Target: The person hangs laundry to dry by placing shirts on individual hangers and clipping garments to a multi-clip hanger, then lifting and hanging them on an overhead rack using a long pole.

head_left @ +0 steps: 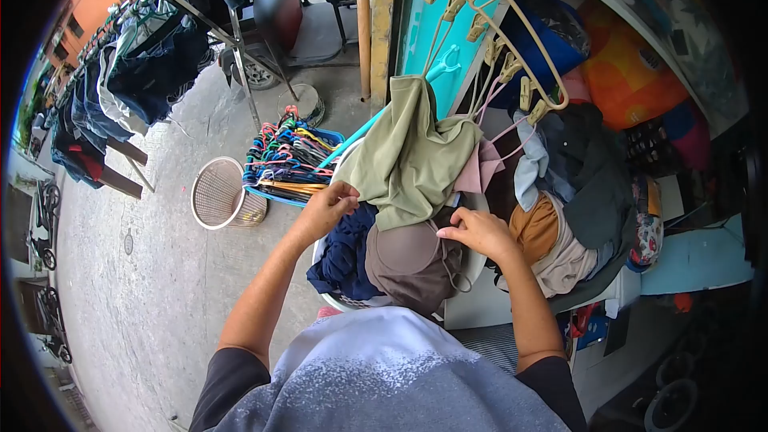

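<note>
An olive-green garment (416,152) hangs from the clips of a tan clip hanger (512,28), its lower end draped over a laundry basket (478,266). My left hand (334,202) is closed at the garment's left edge, fingertips curled together; whether they pinch cloth I cannot make out. My right hand (478,232) is to the right of the garment's lower end, thumb and forefinger apart. Below both hands a greyish-brown bra (406,260) lies on top of the basket, beside a navy cloth (346,248). A pink cloth (478,168) hangs behind the garment.
Many colored hangers (292,156) fill a blue basket at the left, beside a tipped wicker-look basket (218,194). More clothes (560,216) are heaped to the right. A clothes rack (204,20) stands at far left. A turquoise pole (352,140) leans behind the garment.
</note>
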Demonstrator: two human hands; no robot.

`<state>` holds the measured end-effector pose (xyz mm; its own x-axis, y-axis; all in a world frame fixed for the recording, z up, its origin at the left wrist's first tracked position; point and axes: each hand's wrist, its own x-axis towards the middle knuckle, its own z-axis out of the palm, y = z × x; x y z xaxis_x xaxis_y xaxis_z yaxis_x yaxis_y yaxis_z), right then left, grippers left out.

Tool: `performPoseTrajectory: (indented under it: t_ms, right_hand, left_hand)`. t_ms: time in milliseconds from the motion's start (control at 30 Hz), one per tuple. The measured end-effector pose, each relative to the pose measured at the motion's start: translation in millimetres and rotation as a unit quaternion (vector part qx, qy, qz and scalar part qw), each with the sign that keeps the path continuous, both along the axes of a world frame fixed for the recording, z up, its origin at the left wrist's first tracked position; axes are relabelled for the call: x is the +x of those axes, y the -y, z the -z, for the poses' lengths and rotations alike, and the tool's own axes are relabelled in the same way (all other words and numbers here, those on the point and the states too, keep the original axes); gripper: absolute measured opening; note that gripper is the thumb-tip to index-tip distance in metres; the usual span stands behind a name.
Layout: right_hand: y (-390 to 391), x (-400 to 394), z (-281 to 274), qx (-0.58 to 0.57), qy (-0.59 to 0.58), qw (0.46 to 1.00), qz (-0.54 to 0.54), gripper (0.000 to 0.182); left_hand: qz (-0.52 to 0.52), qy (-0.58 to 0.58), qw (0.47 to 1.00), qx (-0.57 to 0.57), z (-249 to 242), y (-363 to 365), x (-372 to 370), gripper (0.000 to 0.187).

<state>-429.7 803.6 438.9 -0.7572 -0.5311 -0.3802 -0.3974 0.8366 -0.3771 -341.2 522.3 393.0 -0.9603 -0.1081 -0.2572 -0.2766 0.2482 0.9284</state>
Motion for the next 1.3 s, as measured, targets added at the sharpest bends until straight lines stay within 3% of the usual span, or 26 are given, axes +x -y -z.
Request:
performPoseTrajectory:
  t_ms: [100,133,167,267,300,333,367,433,533,700,833,900,967,1033,1100,1133,1167,1200,1267,1300]
  right_hand:
    - [-4.1,33.4,41.1,-0.038,0.058,0.993,0.098,0.067]
    - [-4.7,43.0,52.2,-0.081,0.031,0.989,0.119,0.050]
    - [-5.7,47.2,65.6,-0.079,0.031,0.989,0.120,0.050]
    - [-2.9,58.0,75.0,-0.316,-0.004,0.945,0.082,0.018]
    - [-4.6,61.6,65.1,-0.316,-0.004,0.945,0.078,0.018]
    - [-8.6,62.3,54.5,-0.355,0.069,0.926,0.110,0.016]
    - [-12.2,61.8,40.8,-0.392,0.141,0.898,0.141,0.014]
    - [-15.7,61.9,-1.5,-0.455,0.245,0.841,0.160,0.009]
    - [2.0,56.5,-54.2,-0.556,0.191,0.796,0.144,0.007]
    - [39.7,23.4,-133.8,-0.581,-0.064,0.810,0.048,0.010]
    - [49.6,34.6,-188.6,-0.619,-0.140,0.771,-0.053,0.009]
    - [56.0,46.4,-190.2,-0.567,-0.113,0.803,-0.144,0.012]
    - [55.0,39.4,-165.4,-0.534,0.027,0.820,-0.206,0.018]
    - [45.1,36.0,-141.9,-0.388,0.299,0.862,-0.128,0.022]
    - [34.5,20.3,-91.3,-0.295,0.345,0.885,-0.103,0.023]
    - [25.4,15.3,-65.0,-0.296,0.299,0.904,-0.077,0.023]
    - [15.4,13.0,-41.4,-0.297,0.252,0.920,-0.052,0.023]
    - [5.6,12.5,-21.5,-0.295,0.256,0.919,-0.051,0.023]
    - [-11.4,21.7,6.3,-0.243,0.145,0.959,0.019,0.021]
    - [-11.9,31.5,7.7,-0.218,0.124,0.968,0.022,0.018]
  left_hand:
    - [0.022,0.004,0.988,-0.155,15.6,-35.4,41.0,0.034]
    - [0.014,0.008,0.994,-0.107,27.8,-45.1,47.1,0.042]
    - [0.023,0.019,0.995,-0.100,38.8,-52.7,50.8,0.044]
    - [0.017,0.087,0.995,-0.050,35.6,-69.0,61.3,0.044]
    - [0.024,0.060,0.997,0.050,35.7,-71.8,68.0,0.042]
    - [0.031,0.031,0.988,0.150,29.2,-74.1,70.3,0.041]
    - [0.028,0.027,0.988,0.148,20.5,-74.4,72.9,0.041]
    - [0.042,0.047,0.938,0.340,-35.8,-79.6,87.0,0.041]
    - [0.036,-0.038,0.936,0.348,-109.1,-75.6,86.8,0.043]
    - [-0.022,-0.178,0.928,0.326,-170.8,-63.7,64.2,0.045]
    - [-0.084,-0.269,0.901,0.329,-188.3,-60.9,81.2,0.048]
    - [-0.128,-0.225,0.892,0.370,-173.5,-47.2,96.9,0.052]
    - [-0.142,-0.157,0.915,0.345,-134.5,-26.4,113.3,0.052]
    - [-0.136,-0.020,0.953,0.271,-75.3,-4.0,132.3,0.050]
    - [-0.139,0.147,0.963,0.181,4.7,20.1,161.9,0.047]
    - [-0.153,0.231,0.952,0.133,41.3,26.8,178.1,0.045]
    - [-0.154,0.236,0.950,0.136,63.3,23.7,187.2,0.045]
    - [-0.188,0.223,0.955,0.051,80.2,21.7,193.9,0.044]
    - [-0.215,0.157,0.959,-0.096,90.7,18.1,194.0,0.040]
    - [-0.220,0.163,0.957,-0.095,83.4,14.4,185.0,0.040]
